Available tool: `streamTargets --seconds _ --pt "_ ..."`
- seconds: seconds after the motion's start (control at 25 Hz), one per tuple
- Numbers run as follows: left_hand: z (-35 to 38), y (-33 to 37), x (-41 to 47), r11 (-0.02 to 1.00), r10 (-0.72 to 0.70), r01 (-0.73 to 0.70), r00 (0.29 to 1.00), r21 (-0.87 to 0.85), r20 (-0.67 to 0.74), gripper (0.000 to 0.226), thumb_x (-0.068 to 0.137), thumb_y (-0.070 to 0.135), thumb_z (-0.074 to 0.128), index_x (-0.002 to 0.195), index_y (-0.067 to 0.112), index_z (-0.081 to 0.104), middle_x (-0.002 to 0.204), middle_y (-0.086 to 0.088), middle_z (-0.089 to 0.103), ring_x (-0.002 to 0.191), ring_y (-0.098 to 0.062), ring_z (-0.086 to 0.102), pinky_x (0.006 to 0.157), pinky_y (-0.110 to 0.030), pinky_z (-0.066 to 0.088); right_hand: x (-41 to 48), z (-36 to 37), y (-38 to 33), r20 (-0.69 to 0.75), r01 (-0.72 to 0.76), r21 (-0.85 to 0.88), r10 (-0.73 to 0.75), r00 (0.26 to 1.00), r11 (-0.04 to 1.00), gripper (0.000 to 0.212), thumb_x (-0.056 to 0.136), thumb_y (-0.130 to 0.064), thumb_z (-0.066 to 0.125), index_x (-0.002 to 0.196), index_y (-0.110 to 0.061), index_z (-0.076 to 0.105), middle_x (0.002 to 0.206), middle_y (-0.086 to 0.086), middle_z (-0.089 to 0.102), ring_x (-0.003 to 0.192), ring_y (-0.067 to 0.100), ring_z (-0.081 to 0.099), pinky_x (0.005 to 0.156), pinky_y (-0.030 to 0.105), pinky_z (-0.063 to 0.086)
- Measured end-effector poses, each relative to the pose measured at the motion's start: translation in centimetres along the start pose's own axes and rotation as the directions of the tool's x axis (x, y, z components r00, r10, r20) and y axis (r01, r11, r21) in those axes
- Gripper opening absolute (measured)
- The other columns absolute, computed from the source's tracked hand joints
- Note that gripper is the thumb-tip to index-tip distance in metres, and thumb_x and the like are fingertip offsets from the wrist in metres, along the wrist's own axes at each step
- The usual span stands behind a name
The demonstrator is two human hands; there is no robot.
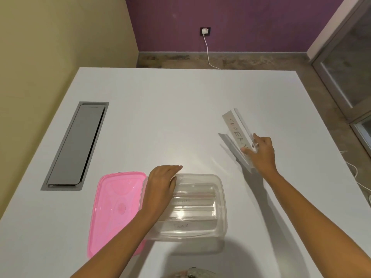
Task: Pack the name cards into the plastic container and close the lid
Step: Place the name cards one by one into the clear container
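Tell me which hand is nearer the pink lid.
Left. The left hand rests on the clear container's rim right beside the pink lid; the right hand grips a name card far across the table.

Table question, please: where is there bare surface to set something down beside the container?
Free: the far table, between the cable hatch and the name card. Crowded: the near edge, with the pink lid touching the plastic container.
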State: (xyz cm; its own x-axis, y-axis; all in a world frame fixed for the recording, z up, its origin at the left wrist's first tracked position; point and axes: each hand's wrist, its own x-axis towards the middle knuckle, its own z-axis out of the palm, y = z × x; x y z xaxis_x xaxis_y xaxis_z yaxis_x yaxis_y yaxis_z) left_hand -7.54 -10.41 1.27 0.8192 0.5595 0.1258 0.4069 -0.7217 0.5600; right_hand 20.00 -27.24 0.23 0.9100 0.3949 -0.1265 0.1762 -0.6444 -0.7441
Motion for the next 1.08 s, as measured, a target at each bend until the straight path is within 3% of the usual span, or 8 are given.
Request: streamTargets --seconds 0.16,0.28,0.36,0.48,0.6,0.84,0.96,1.08 --pt "-1.8 -1.9 -2.6 0.989 -0.151 0.151 0.984 -0.008 -0.099 0.034 0.089 0.006 0.057 0.118 0.021 0.064 0.123 0.005 0.064 0.117 -0.017 0.053 0.104 -0.031 0.034 -6.1 0.7 -1.6 0.050 0.088 0.072 -0.091 0.995 0.994 0.065 0.081 -0.017 0.073 0.139 -0.014 0.044 0.114 0.003 0.047 0.102 0.011 0.049 0.088 0.015 0.039" --pt "-3.1 -3.1 -4.0 0.921 -0.346 0.314 0.931 -0.232 -0.115 0.032 0.090 0.006 0.056 0.114 0.025 0.066 0.122 0.005 0.064 0.115 -0.014 0.055 0.097 -0.023 0.040 -10.8 1.7 -3.1 0.135 0.160 0.126 -0.176 0.975 0.979 0.063 0.080 -0.017 0.074 0.137 -0.018 0.047 0.109 -0.004 0.048 0.093 -0.001 0.050 0.081 -0.004 0.037" --pt "-3.9 -3.5 -4.8 0.813 -0.490 0.414 0.866 -0.410 -0.098 0.032 0.089 0.007 0.056 0.112 0.026 0.067 0.119 0.005 0.067 0.109 -0.011 0.059 0.085 -0.015 0.043 -13.4 2.1 -3.9 0.212 0.206 0.143 -0.234 0.949 0.968 0.061 0.081 -0.023 0.073 0.136 -0.023 0.048 0.111 -0.007 0.050 0.099 -0.006 0.050 0.083 0.002 0.039" --pt "-4.4 -3.7 -5.8 0.705 -0.614 0.531 0.789 -0.470 -0.028 0.033 0.090 0.013 0.055 0.117 0.027 0.066 0.113 0.001 0.071 0.094 -0.012 0.064 0.082 -0.019 0.043 -16.4 2.6 -4.6 0.349 0.268 0.128 -0.296 0.889 0.955 0.058 0.082 -0.031 0.071 0.135 -0.030 0.048 0.113 -0.015 0.049 0.106 -0.003 0.051 0.088 0.012 0.041" --pt "-4.4 -3.4 -6.7 0.645 -0.637 0.574 0.768 -0.504 0.059 0.033 0.091 0.019 0.056 0.122 0.028 0.063 0.120 0.005 0.067 0.081 -0.003 0.063 0.078 -0.021 0.050 -18.1 3.1 -4.8 0.466 0.350 0.002 -0.310 0.828 0.937 0.060 0.082 -0.034 0.069 0.137 -0.033 0.045 0.116 -0.018 0.047 0.105 0.005 0.052 0.089 0.026 0.048" --pt "-4.1 -4.0 -7.3 0.614 -0.625 0.589 0.769 -0.525 0.132 0.036 0.090 0.023 0.058 0.126 0.029 0.059 0.128 0.004 0.063 0.115 -0.016 0.059 0.106 -0.041 0.043 -20.1 5.3 -4.2 0.610 0.550 -0.174 -0.349 0.711 0.817 0.059 0.085 -0.030 0.065 0.139 -0.027 0.041 0.124 -0.010 0.047 0.106 0.012 0.054 0.087 0.032 0.050" --pt "-4.2 -4.2 -7.3 0.612 -0.612 0.585 0.777 -0.532 0.150 0.035 0.090 0.023 0.059 0.125 0.028 0.059 0.129 0.003 0.063 0.119 -0.018 0.058 0.103 -0.049 0.046 -20.1 6.7 -3.9 0.663 0.571 -0.246 -0.293 0.688 0.783 0.059 0.085 -0.025 0.066 0.139 -0.021 0.042 0.127 -0.004 0.050 0.111 0.017 0.054 0.088 0.035 0.050" --pt "-4.0 -4.4 -7.3 0.634 -0.598 0.567 0.791 -0.526 0.130 0.035 0.090 0.025 0.059 0.125 0.029 0.059 0.129 0.002 0.063 0.116 -0.017 0.058 0.102 -0.045 0.048 -19.8 7.7 -3.8 0.699 0.546 -0.274 -0.226 0.679 0.792 0.058 0.082 -0.021 0.070 0.136 -0.020 0.047 0.129 0.001 0.052 0.110 0.022 0.056 0.089 0.037 0.049"
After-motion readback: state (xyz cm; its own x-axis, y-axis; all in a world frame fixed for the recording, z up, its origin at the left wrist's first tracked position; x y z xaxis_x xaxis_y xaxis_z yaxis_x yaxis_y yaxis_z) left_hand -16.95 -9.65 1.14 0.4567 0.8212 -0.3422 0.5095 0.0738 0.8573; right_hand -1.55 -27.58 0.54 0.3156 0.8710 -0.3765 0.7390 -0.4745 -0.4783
